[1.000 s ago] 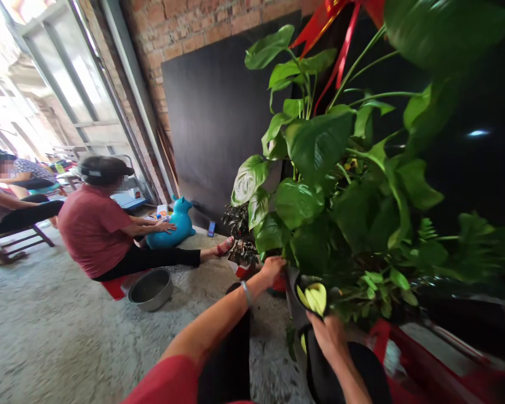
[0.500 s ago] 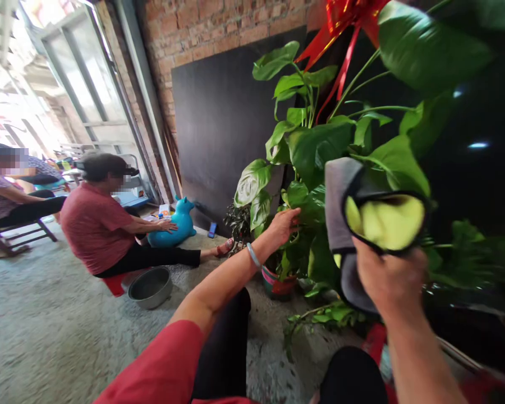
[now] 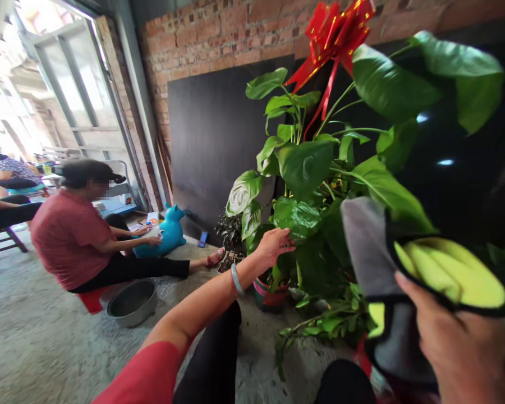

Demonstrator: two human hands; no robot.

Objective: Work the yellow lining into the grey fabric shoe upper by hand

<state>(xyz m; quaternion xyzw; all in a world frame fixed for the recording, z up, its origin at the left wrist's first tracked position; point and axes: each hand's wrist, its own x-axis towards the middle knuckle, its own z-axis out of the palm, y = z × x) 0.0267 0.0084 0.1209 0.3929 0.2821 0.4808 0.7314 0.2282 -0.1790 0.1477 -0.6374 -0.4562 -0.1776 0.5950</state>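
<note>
Head view: rough concrete floor (image 3: 84, 365), brick wall (image 3: 219, 36), big black board (image 3: 223, 140) standing along the floor's back edge, framed metal gate (image 3: 76, 84) over on the left.
Writing: a little box (image 3: 152, 217) behind the blue toy animal (image 3: 171, 233) has something orange printed on it, way too small to read; same deal with the phone (image 3: 202, 239) propped near the floor's back edge.
Right hand (image 3: 458, 331): gripping one grey-and-yellow cloth (image 3: 450, 269), held up in front of the leafy plant (image 3: 305, 168), right side.
Left hand (image 3: 273, 247): holding nothing, fingers loosely spread right by the leaves, can't tell if they touch. One pale bracelet (image 3: 236, 279) on that wrist.
Leafy plant: just one, banded pot (image 3: 271, 297) on the floor, one shiny red bow (image 3: 336, 33) up top.
Basin (image 3: 132, 306): one, grey, beside the red stool (image 3: 90, 301).
Others: I count three; a person in a cap (image 3: 71, 235) sits on the red stool, hands at the toy, two more people (image 3: 17, 168) partly visible far left.
</note>
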